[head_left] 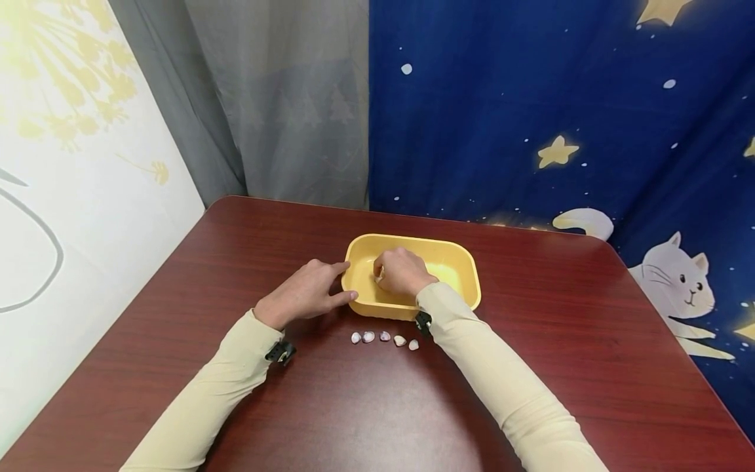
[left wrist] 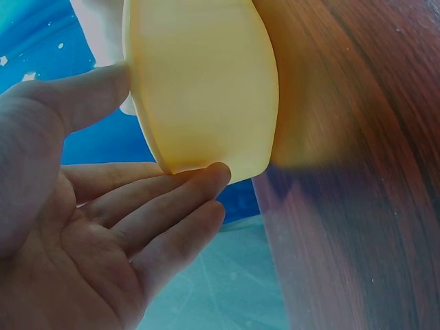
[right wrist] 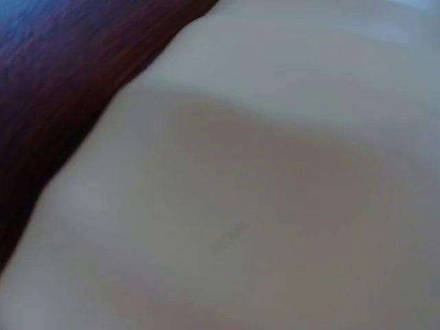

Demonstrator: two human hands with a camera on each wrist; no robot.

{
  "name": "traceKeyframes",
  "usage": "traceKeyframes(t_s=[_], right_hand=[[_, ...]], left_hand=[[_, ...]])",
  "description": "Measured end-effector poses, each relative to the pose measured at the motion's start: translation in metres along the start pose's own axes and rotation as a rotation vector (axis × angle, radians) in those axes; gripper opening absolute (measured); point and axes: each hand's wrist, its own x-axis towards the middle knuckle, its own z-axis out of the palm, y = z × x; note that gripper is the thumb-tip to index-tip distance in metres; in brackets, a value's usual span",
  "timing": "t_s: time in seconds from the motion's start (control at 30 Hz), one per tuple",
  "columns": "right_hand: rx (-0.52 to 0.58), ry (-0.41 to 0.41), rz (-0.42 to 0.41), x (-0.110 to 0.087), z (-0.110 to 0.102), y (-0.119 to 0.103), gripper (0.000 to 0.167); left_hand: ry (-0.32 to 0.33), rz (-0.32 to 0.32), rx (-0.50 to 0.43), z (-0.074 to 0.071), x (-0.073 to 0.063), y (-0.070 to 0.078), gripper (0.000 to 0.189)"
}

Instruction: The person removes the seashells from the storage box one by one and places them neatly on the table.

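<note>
Right hand (head_left: 402, 270): curled; we cannot tell its hold.
Left hand (head_left: 307, 293): spread wide; we should steady the yellow oblong plastic tub (head_left: 439, 252).

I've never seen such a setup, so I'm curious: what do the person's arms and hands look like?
Long, plain, pale cream sleeves cover both arms. A small black device sits at each wrist. The left hand and right hand are bare.

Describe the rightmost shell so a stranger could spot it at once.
On the dark red table, find the yellow tub. A row of five small shells lies on its near side. The rightmost shell sits lowest in the head view, nearest the right sleeve.
</note>
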Motion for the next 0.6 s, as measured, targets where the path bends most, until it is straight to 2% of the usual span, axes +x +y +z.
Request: traceKeyframes(t_s=[0.27,0.6], right_hand=[[0.034,0.042,-0.017,-0.006,-0.004,0.005,0.006],[0.065,0.103,-0.102,-0.024,-0.018,0.002,0.011]], left_hand=[[-0.009,-0.01,0.009,-0.001,0.001,0.001,0.065],[-0.009,-0.016,0.009,-0.001,0.0,0.002,0.064]])
